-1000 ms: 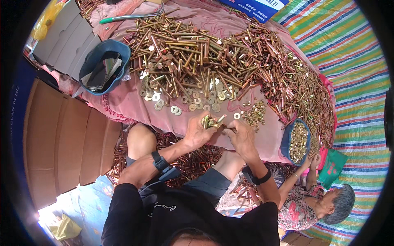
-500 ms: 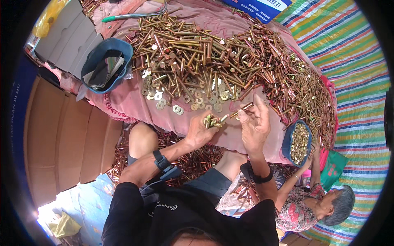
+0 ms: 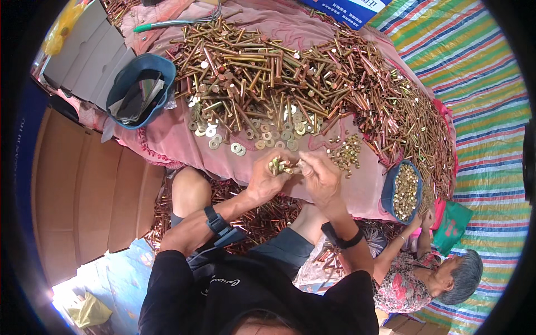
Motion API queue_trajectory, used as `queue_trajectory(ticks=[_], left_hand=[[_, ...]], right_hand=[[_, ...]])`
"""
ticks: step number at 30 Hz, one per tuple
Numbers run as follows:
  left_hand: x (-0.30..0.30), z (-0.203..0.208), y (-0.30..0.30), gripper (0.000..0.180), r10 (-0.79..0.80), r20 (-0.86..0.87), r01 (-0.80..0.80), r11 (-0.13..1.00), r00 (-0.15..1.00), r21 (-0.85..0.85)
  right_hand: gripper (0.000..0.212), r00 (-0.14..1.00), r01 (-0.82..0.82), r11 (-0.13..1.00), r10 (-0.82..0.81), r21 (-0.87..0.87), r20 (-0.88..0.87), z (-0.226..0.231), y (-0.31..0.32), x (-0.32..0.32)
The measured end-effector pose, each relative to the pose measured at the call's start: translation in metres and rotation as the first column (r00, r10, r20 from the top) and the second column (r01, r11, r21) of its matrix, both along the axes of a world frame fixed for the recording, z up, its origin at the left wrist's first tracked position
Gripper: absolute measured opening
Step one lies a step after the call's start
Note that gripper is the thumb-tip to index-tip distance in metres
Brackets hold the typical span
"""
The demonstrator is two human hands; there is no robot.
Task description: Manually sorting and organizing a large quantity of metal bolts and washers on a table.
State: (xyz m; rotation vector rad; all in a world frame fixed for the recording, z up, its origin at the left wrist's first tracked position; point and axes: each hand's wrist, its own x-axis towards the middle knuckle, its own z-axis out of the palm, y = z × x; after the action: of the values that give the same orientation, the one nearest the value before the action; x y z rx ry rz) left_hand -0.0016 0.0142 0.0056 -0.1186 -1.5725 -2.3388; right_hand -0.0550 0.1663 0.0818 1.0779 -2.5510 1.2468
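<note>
In my left hand [image 3: 263, 177] is a bundle of brass-coloured bolts [image 3: 277, 166], its ends poking out past the curled fingers. My right hand [image 3: 322, 177] is beside it with thumb and fingers pinched at the bundle's right end; whatever lies between the fingertips is too small to make out. Just beyond both hands, flat round washers [image 3: 267, 135] are scattered on the pink cloth [image 3: 209, 159]. A small heap of gold-coloured nuts [image 3: 346, 153] lies to the right of my right hand. Behind the washers spreads a large pile of long bolts [image 3: 262, 70].
A blue tub of small gold pieces [image 3: 406, 192] stands at the right, near a co-worker's hands [image 3: 423, 220]. Another blue basin [image 3: 167, 92] holding dark flat items sits at left, by cardboard boxes [image 3: 92, 184]. Copper-coloured parts [image 3: 416, 131] heap along the right edge.
My right hand has moved left and down to meet the bundle in my left hand, and its fingers have closed. The nut heap it was covering now shows.
</note>
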Motion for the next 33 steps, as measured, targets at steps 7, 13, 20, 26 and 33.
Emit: queue_trajectory(ticks=[7, 13, 20, 26, 33], left_hand=[[0.004, -0.001, 0.003, 0.026, -0.023, 0.188, 0.009, 0.997, 0.982, 0.073], [0.002, -0.004, -0.004, 0.029, -0.029, 0.185, 0.063, 0.982, 0.982, -0.178], [-0.001, -0.008, -0.003, 0.030, 0.023, 0.017, -0.019, 0.977, 1.000, -0.211], [0.005, 0.012, -0.006, 0.026, -0.094, 0.206, 0.094, 0.996, 0.974, 0.010], [0.000, -0.008, -0.005, 0.020, -0.126, 0.221, 0.127, 0.992, 0.967, 0.012]], right_hand=[[0.023, 0.919, 0.382, 0.914, -0.392, 0.138, 0.049, 0.002, 0.037, -0.009], [0.022, 0.899, 0.410, 0.858, -0.438, 0.309, 0.021, -0.016, 0.071, -0.043], [0.023, 0.975, 0.224, 0.787, -0.182, 0.574, -0.131, -0.012, 0.055, -0.067], [0.017, 0.973, 0.223, 0.790, -0.146, 0.571, -0.178, -0.018, 0.048, -0.063], [0.022, 0.720, 0.278, 0.949, -0.102, -0.151, 0.686, 0.009, 0.029, -0.029]])
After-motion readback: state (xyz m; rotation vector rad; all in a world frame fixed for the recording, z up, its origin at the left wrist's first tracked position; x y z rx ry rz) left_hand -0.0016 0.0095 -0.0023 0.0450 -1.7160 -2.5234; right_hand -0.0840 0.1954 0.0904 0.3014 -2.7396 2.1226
